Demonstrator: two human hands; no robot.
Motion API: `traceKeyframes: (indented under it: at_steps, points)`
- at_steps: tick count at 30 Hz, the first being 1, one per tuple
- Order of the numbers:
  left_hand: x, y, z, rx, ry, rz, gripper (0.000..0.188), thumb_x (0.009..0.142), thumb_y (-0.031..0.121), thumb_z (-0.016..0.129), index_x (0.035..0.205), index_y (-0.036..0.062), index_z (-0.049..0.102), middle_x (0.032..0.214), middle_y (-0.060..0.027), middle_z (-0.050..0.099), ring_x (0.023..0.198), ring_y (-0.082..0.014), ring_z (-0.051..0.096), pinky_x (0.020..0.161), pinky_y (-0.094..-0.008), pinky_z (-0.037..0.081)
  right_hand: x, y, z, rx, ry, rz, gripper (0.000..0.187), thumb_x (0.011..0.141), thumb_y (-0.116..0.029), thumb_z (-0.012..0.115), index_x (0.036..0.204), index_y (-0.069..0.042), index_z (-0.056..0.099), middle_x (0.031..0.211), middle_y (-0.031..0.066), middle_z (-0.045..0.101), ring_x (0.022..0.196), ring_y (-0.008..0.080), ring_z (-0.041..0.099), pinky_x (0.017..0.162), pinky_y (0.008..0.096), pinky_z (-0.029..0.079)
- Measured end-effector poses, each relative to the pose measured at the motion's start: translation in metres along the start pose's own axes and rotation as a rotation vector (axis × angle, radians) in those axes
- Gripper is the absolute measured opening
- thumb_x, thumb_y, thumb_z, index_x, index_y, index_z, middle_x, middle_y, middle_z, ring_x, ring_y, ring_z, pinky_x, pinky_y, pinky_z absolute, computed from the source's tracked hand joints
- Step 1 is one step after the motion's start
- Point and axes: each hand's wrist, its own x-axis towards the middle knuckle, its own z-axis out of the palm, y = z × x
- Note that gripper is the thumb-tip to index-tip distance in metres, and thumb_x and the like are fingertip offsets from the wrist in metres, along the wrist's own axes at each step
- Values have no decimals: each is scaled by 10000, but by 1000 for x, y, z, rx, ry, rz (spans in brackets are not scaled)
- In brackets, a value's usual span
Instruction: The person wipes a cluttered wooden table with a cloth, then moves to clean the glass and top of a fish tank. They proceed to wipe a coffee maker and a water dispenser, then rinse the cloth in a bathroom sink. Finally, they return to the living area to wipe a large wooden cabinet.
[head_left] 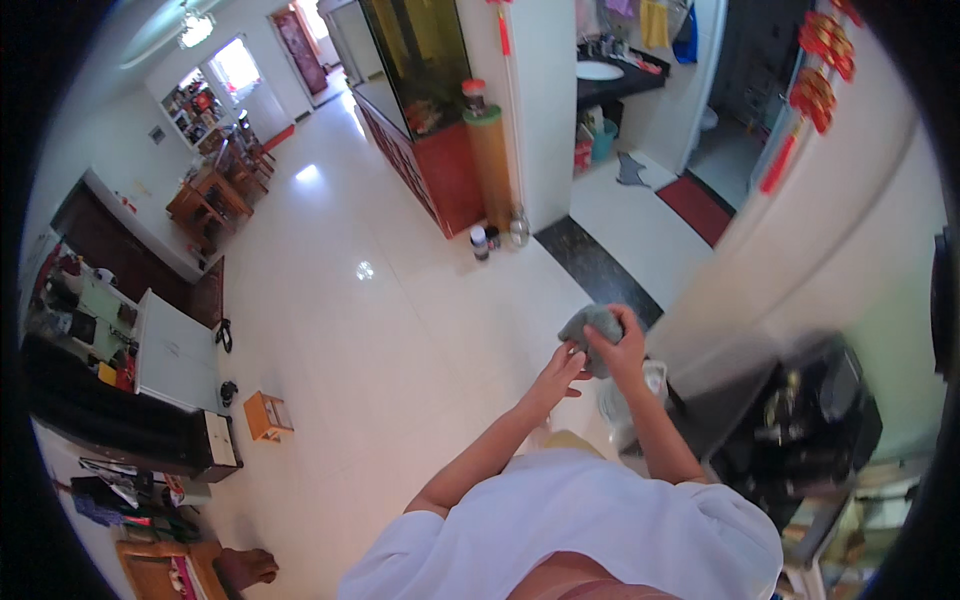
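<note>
A bunched grey cloth [590,325] is held up in front of my body. My right hand [624,348] grips it from the right, with thumb and fingers wrapped around it. From the lower left, my left hand [562,378] meets the cloth's underside. Its upper fingers press at the cloth's edge, while its lower fingers hang loosely below. Part of the left fingertips is hidden by the cloth. Beneath my right forearm stands a bin with a pale plastic bag [655,378], partly covered by the arm.
On my right, a dark cabinet [715,405] carries cluttered items. A dark floor strip [598,265] marks a doorway to a washroom with a sink [600,70]. Ahead stand a fish tank [415,70] and bottles [479,242]. A small wooden stool [268,416] is at left.
</note>
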Motion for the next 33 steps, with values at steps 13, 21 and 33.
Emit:
traceKeyframes:
  at_steps: [13,21,33]
  points:
    - [232,137,-143,-396,337,221,442,970,374,602,1306,129,452,1177,-29,567,1044,-142,574,830,-323,516,251,29,131,392,-494,142,386,985,-197,542,1335,-43,492,1100,84,625,1003,140,580,879,275,469]
    - [420,181,-243,-318,494,374,433,943,265,666,1238,20,464,1134,-70,585,1035,-171,573,899,-301,473,420,67,163,93,-562,-52,383,925,-146,636,1293,-65,567,1124,106,677,1006,164,658,838,294,523]
    - [739,506,-318,375,787,1171,502,860,108,677,1284,-15,439,1320,-206,445,1241,-360,416,1050,-450,340,647,104,188,131,-490,184,265,965,-139,614,1212,-44,629,1028,52,694,929,102,630,827,257,502]
